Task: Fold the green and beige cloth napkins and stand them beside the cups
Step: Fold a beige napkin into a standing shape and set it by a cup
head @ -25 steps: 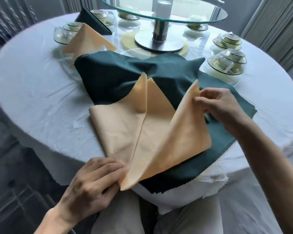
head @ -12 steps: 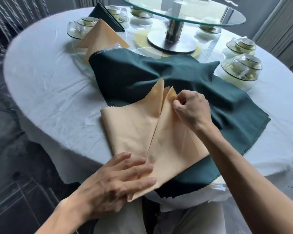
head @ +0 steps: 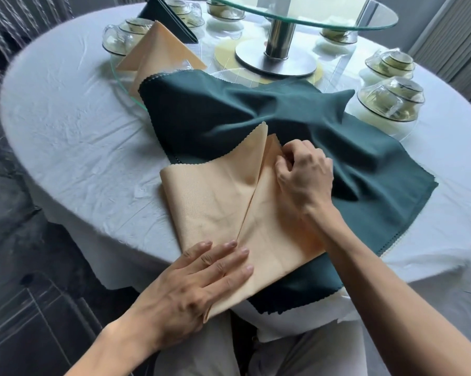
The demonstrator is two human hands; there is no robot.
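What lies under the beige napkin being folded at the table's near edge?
The beige napkin lies mostly on a spread green napkin, its left part on the white tablecloth. How far the green cloth extends beneath is covered. The left hand presses its near corner.

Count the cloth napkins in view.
4. Folded beige napkin and folded green napkin stand by the far-left cups; a flat green napkin lies spread mid-table; a beige napkin lies on it under both hands. More may be hidden.
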